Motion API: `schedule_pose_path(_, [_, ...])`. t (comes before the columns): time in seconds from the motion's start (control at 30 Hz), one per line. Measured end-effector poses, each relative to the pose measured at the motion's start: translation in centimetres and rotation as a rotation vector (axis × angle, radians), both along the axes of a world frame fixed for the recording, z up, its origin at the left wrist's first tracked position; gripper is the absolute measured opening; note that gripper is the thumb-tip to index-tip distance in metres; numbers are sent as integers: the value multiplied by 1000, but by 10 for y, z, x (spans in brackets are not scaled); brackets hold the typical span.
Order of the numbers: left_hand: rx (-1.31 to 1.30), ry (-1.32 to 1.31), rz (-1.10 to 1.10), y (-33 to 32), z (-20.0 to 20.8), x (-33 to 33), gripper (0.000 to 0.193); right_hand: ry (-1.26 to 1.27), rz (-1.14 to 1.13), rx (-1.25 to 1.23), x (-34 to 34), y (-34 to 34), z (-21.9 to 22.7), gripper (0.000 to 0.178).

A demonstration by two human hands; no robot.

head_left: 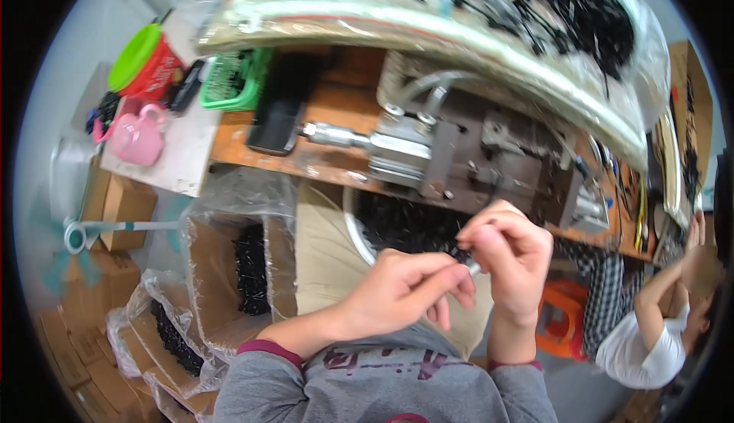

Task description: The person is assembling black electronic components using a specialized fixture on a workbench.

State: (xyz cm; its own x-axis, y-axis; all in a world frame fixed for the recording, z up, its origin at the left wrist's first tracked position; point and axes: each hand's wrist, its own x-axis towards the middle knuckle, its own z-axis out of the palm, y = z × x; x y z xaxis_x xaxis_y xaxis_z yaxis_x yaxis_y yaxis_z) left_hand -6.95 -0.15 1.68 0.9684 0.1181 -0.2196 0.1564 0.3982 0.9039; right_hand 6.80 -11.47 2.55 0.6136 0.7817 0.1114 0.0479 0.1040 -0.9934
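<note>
The counter (336,164) looks crowded to me: a broad plastic-lined tray (428,34) crowds the metal fixture (401,155), and if its loose sheeting were snagged, black parts could spill. Lower down, the basin (350,228) of black pieces sits close by both hands; a bumped forearm might jolt it. The left hand (405,289) seems to have its thumb and finger pinched on a small pale piece (474,268) between the hands; a slack pinch could drop it.

The counter's edge hides the basin's far side, and the hands cover some of the near side. The right hand's (511,258) fingers curl inward; I can't tell whether its grip is closed on anything. Fingers and blur leave only a sliver of the pale piece showing.
</note>
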Motion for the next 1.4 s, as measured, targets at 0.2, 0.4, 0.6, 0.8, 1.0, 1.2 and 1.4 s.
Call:
schedule_pose_path(0.2, [427,-293,212,2,18,5,30,-144,-275,290,-10,25,10,21])
schedule_pose_path(0.4, [788,-449,586,84,17,-6,28,-110,-588,558,71,-7,30,19])
schedule_pose_path(0.6, [1505,20,1545,341,106,17,44,-144,-572,357,20,-3,-8,22])
schedule_pose_path(0.8, [1236,132,1146,329,64,-54,39,-167,-601,301,12,-27,-18,23])
schedule_pose_path(1.0, [1785,151,681,289,-24,-60,21,-110,-510,177,6,-26,-31,19])
schedule_pose_path(1.2, [2029,519,447,313,-29,-9,23,-83,-405,190,-11,-14,-28,15])
schedule_pose_path(1.4, [2124,349,567,329,-51,-13,19,-56,-386,141,-11,-19,-23,12])
